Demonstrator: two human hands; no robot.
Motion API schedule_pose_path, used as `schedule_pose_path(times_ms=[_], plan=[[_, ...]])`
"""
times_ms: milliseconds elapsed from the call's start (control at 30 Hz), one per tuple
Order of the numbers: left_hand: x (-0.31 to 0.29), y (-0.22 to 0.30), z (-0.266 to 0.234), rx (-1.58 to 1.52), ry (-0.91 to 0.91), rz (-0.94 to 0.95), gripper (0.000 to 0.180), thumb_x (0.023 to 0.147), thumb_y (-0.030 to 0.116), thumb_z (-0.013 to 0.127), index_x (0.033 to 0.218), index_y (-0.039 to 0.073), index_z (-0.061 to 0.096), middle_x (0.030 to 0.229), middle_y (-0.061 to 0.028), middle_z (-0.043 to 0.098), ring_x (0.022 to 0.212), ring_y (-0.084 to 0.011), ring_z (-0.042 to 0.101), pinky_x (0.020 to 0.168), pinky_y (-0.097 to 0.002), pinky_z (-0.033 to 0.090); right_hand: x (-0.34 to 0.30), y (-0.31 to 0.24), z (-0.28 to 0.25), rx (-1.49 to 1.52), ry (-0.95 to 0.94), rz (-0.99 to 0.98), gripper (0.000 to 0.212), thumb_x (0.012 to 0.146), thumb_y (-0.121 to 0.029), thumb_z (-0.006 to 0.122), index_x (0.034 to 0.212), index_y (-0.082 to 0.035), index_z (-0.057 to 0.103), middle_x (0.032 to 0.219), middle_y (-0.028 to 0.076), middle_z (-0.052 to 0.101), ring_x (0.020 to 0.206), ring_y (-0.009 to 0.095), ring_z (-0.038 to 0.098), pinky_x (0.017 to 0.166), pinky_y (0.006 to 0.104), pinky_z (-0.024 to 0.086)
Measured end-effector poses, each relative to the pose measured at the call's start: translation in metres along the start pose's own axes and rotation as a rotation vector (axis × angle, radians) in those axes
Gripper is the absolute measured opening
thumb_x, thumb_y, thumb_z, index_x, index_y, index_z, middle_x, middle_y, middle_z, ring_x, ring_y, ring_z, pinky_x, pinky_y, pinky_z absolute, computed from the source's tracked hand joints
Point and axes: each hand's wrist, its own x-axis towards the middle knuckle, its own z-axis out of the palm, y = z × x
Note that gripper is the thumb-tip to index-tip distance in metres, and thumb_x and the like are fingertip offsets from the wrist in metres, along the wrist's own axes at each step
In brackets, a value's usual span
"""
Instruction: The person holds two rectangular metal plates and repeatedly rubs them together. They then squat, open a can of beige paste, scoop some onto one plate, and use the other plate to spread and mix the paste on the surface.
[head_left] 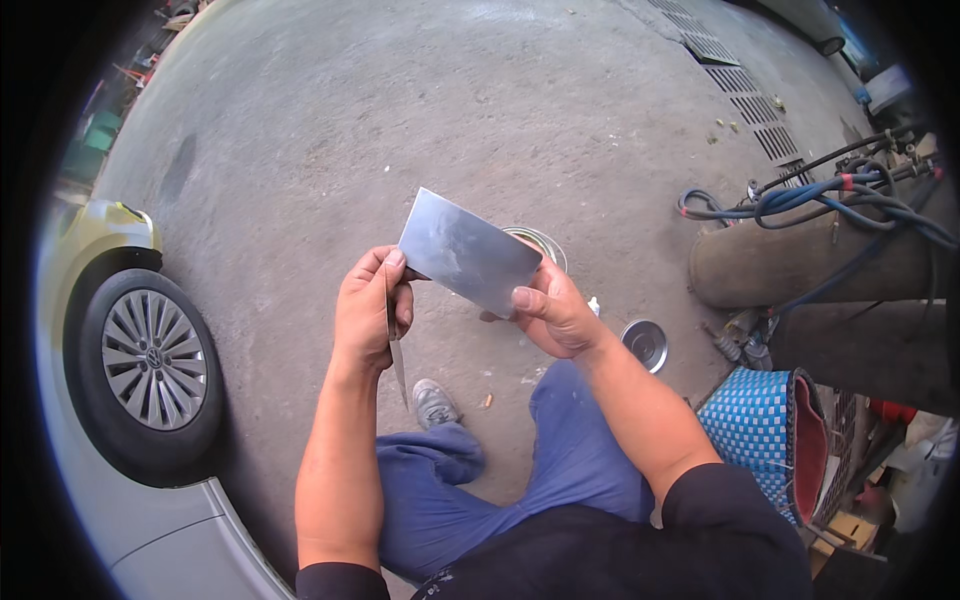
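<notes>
My right hand (560, 310) grips a flat grey metal plate (470, 250) by its right end, thumb on top. The plate is held tilted above the floor, its smooth face smudged with a pale patch. My left hand (372, 305) is closed around a thin-bladed tool (397, 365), seen almost edge-on with its tip pointing down; its exact kind cannot be made out. The left thumb is at the plate's left edge; whether it touches is unclear. Behind the plate, a round open tin (552, 250) is partly hidden. A round metal lid (645, 345) lies to its right.
A car's wheel (152, 360) and bodywork are close on my left. Gas cylinders (740, 268) with looped hoses (830, 198) lie on the right, near a blue checked bag (750, 425). A small white bottle (594, 305) stands near the tin. Floor grating (750, 110) runs at the far right.
</notes>
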Motion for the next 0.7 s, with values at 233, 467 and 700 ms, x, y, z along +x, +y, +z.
schedule_pose_path(times_ms=[233,467,700], plan=[[0.0,-0.001,-0.01,0.181,0.032,0.04,0.022,0.101,0.022,0.052,0.1,0.002,0.062,0.081,-0.007,0.068,0.054,-0.0045,0.048,0.048,-0.0223,0.038,0.021,-0.025,-0.01,-0.137,0.165,-0.051,0.045,0.092,-0.009,0.06,0.134,-0.002,0.047,0.12,0.009,0.06,0.109,0.018,0.059,0.091,0.036,0.051],[0.0,-0.008,-0.021,0.389,0.097,0.111,0.022,0.1,0.021,0.052,0.097,0.002,0.063,0.076,-0.0024,0.064,0.058,-0.0034,0.047,0.054,-0.0222,0.039,0.048,-0.028,-0.091,-1.197,0.296,0.405,0.052,0.079,-0.001,0.052,0.132,-0.004,0.053,0.121,0.015,0.063,0.113,0.024,0.059,0.095,0.0343,0.046],[-0.006,-0.011,-0.02,0.603,0.108,0.192,0.022,0.098,0.021,0.055,0.094,0.001,0.064,0.074,0.0001,0.062,0.065,-0.0057,0.05,0.059,-0.0238,0.041,0.102,0.059,-0.138,-1.685,0.374,0.507,0.049,0.083,-0.004,0.052,0.132,0.003,0.048,0.126,0.025,0.059,0.12,0.039,0.056,0.1,0.0439,0.046]])
